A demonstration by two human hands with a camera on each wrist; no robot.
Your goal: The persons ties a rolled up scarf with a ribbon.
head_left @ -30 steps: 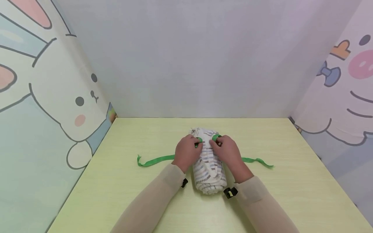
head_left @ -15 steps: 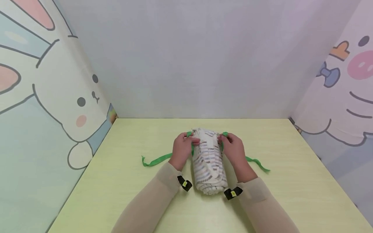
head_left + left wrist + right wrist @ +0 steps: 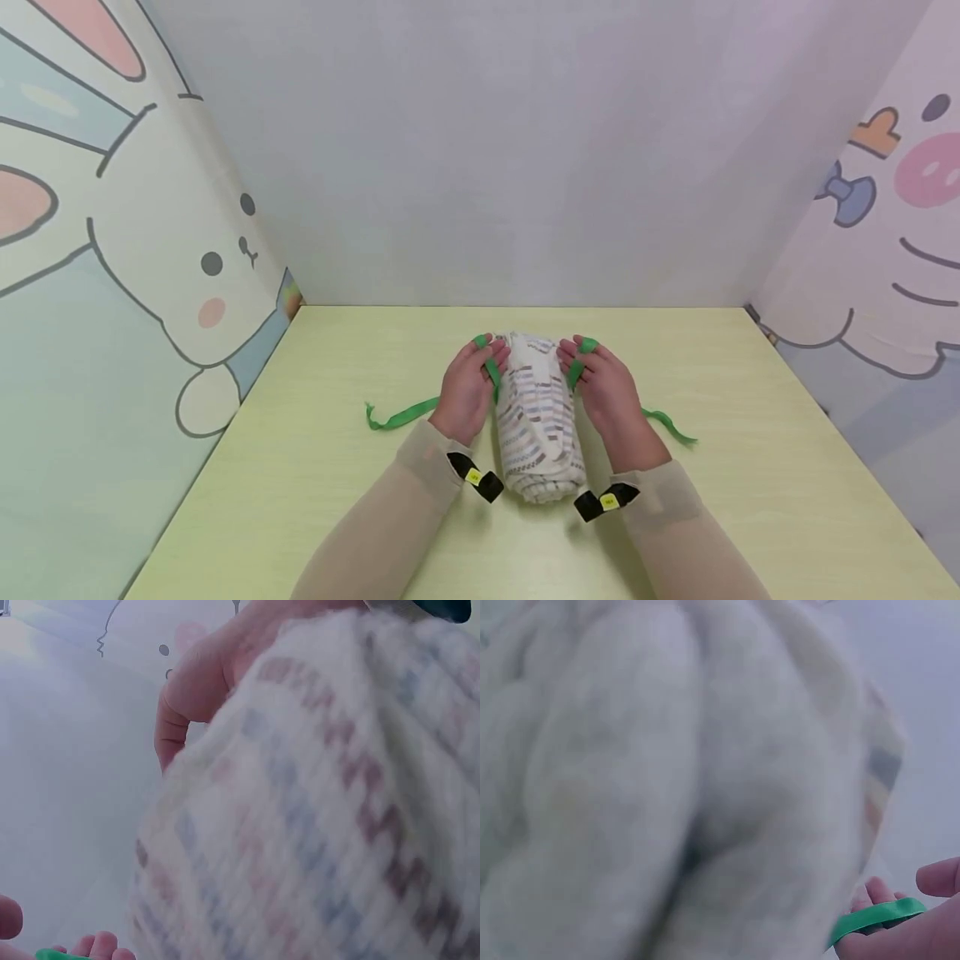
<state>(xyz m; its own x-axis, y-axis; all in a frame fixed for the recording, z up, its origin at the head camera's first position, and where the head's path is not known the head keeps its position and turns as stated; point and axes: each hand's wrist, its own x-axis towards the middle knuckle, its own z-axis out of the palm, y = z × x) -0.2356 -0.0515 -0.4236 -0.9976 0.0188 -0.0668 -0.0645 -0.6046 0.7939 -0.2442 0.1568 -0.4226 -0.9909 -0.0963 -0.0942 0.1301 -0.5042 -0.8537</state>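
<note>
A rolled white towel (image 3: 538, 417) with blue and brown dashes lies lengthwise in the middle of the pale green table (image 3: 337, 500). A green ribbon (image 3: 397, 414) passes beneath it, and its other end (image 3: 667, 425) trails to the right. My left hand (image 3: 480, 360) lies against the roll's left side with the ribbon drawn over its fingers. On the other side my right hand (image 3: 581, 360) holds the ribbon the same way. The towel (image 3: 667, 787) fills the right wrist view, where my fingers pinch the ribbon (image 3: 877, 919). The left wrist view shows blurred towel (image 3: 322, 825).
Cartoon panels wall the table in: a rabbit (image 3: 150, 250) on the left, a pig (image 3: 900, 208) on the right, and a plain grey wall (image 3: 525, 167) behind. Black wrist clips (image 3: 476, 477) sit on both sleeves.
Both hands have slid from the top of the roll out to its sides, drawing the ribbon apart. The loose ribbon ends have been pulled in towards the towel.
</note>
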